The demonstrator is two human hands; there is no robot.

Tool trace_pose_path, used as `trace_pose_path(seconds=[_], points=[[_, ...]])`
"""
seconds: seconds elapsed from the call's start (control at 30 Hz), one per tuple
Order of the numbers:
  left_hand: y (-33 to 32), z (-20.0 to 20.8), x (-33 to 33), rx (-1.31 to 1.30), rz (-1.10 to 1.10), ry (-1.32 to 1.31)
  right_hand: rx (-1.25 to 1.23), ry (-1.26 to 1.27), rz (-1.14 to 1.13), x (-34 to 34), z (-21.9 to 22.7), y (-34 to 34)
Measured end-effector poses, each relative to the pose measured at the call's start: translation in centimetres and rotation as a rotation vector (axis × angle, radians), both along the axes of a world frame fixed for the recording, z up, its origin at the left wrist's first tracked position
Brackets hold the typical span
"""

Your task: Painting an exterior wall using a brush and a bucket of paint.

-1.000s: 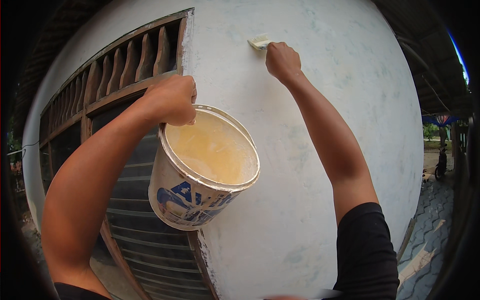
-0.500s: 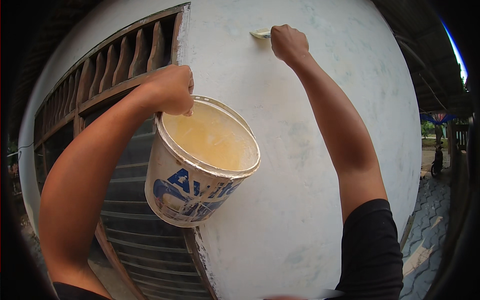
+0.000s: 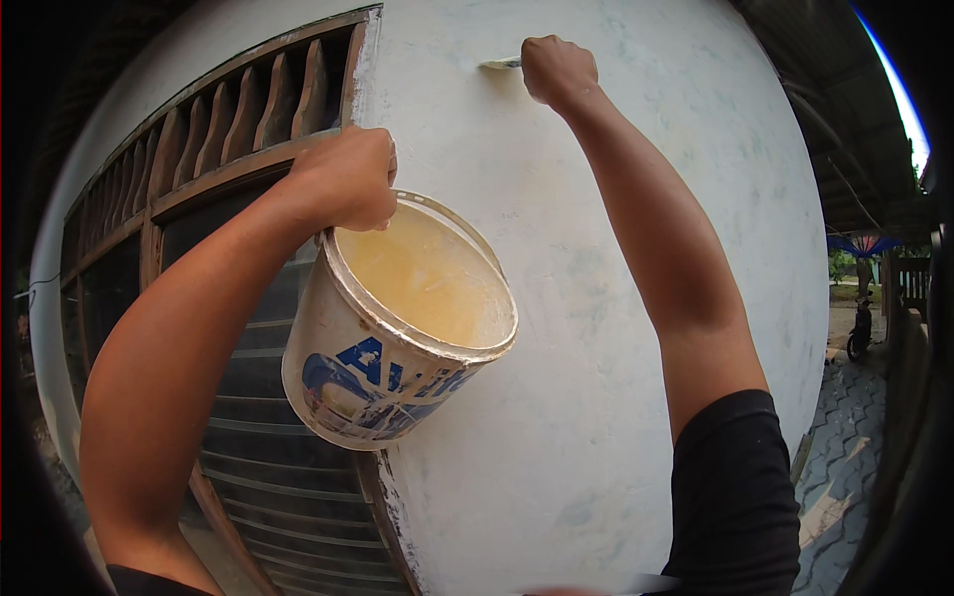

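Observation:
My left hand (image 3: 348,179) is closed on the rim of a white plastic bucket (image 3: 388,382) with blue print and dried smears on its side. The bucket hangs tilted, its mouth turned toward me, and pale yellowish residue coats the inside. High on the white wall (image 3: 586,328), my right hand (image 3: 558,72) is closed around a paintbrush (image 3: 500,64). The brush's pale head sticks out to the left of my fist against the wall; most of the handle is hidden in my fingers.
Left of the bucket is a wooden window frame (image 3: 214,189) with wavy slats above and glass louvres (image 3: 298,477) below. Off to the right run grey paving (image 3: 845,437) and a parked motorbike (image 3: 861,330) under a dark roof (image 3: 825,109).
My right hand and the brush have moved a little left and up along the wall. The bucket has tilted slightly more, with my left hand still on its rim.

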State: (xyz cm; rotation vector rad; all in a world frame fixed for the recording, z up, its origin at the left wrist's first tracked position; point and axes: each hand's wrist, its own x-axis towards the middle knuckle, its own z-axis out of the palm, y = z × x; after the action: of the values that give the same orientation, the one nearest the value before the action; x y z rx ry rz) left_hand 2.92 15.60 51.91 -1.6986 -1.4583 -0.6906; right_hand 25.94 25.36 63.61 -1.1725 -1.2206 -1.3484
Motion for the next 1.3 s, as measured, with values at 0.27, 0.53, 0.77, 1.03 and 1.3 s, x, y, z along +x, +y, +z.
trace_pose_path(seconds=[0.27, 0.53, 0.77, 1.03, 1.3], points=[[-0.2, -0.5, -1.5, 0.0, -0.001, -0.048, -0.36, -0.204, 0.025, -1.4, -9.8, -3.5], [0.3, -0.6, 0.1, 0.024, -0.067, -0.05, -0.176, 0.003, 0.077, 3.1, -5.2, -2.9], [0.3, -1.4, -1.9, 0.079, -0.077, -0.096, -0.331, -0.197, 0.123, 1.0, -14.9, -1.1], [-0.2, -1.4, -1.1, 0.072, -0.088, -0.092, -0.225, 0.016, 0.141, 4.5, -9.0, -3.1], [0.0, -1.5, -1.7, 0.108, -0.12, -0.084, -0.195, -0.19, 0.0, 1.7, -16.8, 1.9]])
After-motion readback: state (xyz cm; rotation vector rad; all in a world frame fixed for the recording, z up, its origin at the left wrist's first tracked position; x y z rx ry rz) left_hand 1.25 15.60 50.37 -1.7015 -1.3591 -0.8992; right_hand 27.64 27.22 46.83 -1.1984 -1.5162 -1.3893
